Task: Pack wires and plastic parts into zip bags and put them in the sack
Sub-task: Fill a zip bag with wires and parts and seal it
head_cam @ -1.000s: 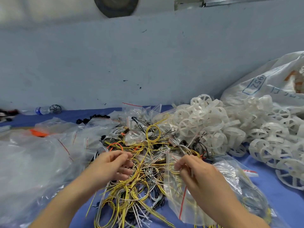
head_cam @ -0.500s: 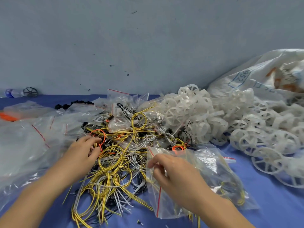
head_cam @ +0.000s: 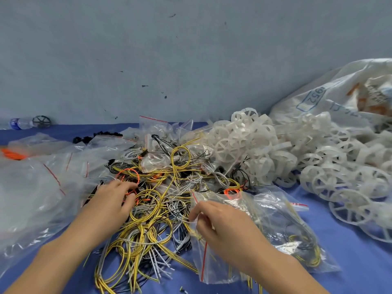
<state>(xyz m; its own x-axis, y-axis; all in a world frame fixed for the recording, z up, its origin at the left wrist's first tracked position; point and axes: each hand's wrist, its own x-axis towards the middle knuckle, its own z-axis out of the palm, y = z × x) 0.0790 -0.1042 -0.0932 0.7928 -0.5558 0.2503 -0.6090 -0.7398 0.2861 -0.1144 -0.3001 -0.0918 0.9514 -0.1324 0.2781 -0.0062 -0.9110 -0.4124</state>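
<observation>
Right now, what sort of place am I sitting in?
Likely a small packing workshop: a heap of loose wires, a pile of identical white plastic wheels, clear zip bags and a printed sack on a blue-covered table.

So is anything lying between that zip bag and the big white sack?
Yes: the heap of white plastic wheels lies between the zip bag, pinched at its mouth by the right hand, and the sack at the right. The bag would likely have to pass over it. The left hand pinches an orange wire.
</observation>
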